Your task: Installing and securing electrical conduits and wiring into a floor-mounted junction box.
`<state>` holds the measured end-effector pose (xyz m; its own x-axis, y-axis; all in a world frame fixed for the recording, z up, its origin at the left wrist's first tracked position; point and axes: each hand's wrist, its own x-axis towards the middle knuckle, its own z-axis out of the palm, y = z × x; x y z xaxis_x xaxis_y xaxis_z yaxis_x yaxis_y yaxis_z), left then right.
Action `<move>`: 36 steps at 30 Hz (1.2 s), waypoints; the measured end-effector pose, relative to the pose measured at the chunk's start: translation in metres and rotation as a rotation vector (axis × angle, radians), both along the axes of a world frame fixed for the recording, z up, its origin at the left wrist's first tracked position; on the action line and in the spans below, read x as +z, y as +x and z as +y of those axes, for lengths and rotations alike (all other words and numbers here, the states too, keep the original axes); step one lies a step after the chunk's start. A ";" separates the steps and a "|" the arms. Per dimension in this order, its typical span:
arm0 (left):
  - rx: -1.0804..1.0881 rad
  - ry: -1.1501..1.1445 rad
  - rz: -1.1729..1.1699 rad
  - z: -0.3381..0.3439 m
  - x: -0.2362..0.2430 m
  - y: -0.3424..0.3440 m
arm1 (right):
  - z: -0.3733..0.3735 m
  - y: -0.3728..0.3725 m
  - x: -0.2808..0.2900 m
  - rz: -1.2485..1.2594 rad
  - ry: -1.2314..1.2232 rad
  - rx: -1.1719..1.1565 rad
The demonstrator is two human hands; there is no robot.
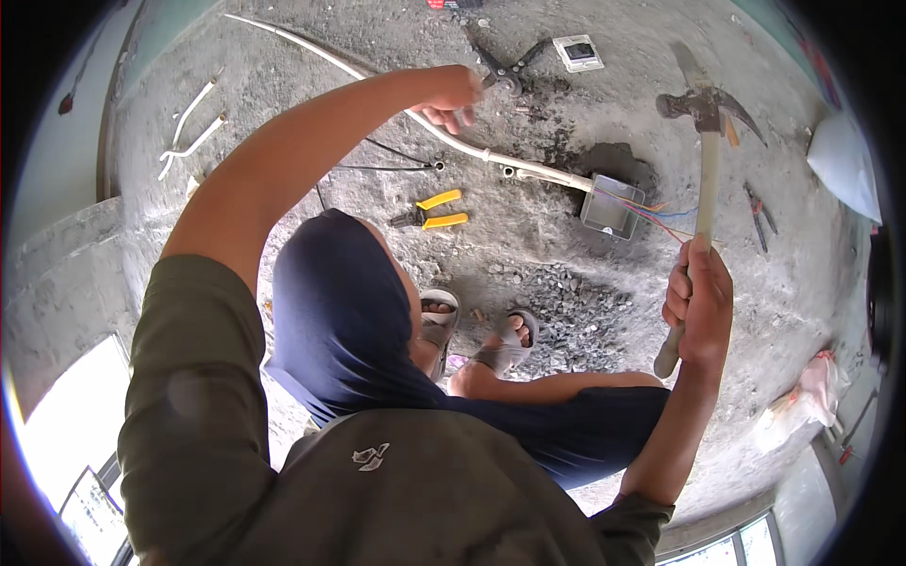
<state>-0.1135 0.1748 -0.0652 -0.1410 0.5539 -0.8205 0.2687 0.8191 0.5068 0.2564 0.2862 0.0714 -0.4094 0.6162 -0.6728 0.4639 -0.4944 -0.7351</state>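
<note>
Claw hammer point(708, 179), right of the junction box point(602, 211): my right hand point(700, 304) is closed round its handle. My left hand point(451, 96), beyond the box's left, is blurred; grip undeterminable. Conduit point(566, 177) meets box; wires point(644, 206) protrude, ends loose; box uncovered.

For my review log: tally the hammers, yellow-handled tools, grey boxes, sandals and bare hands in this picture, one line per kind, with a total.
Hammer: 1
Yellow-handled tool: 1
Grey box: 1
Sandals: 2
Bare hands, left hand and right hand: 2
Total: 7
</note>
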 end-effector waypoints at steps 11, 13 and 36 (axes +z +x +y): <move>0.299 0.220 -0.133 -0.063 -0.081 0.040 | -0.005 0.038 -0.004 -0.071 0.018 -0.167; 0.309 0.211 -0.126 -0.054 -0.086 0.047 | -0.006 0.040 -0.004 -0.059 0.014 -0.171; 0.262 0.419 0.095 0.016 -0.135 0.133 | -0.040 0.090 0.006 -0.215 -0.023 -0.246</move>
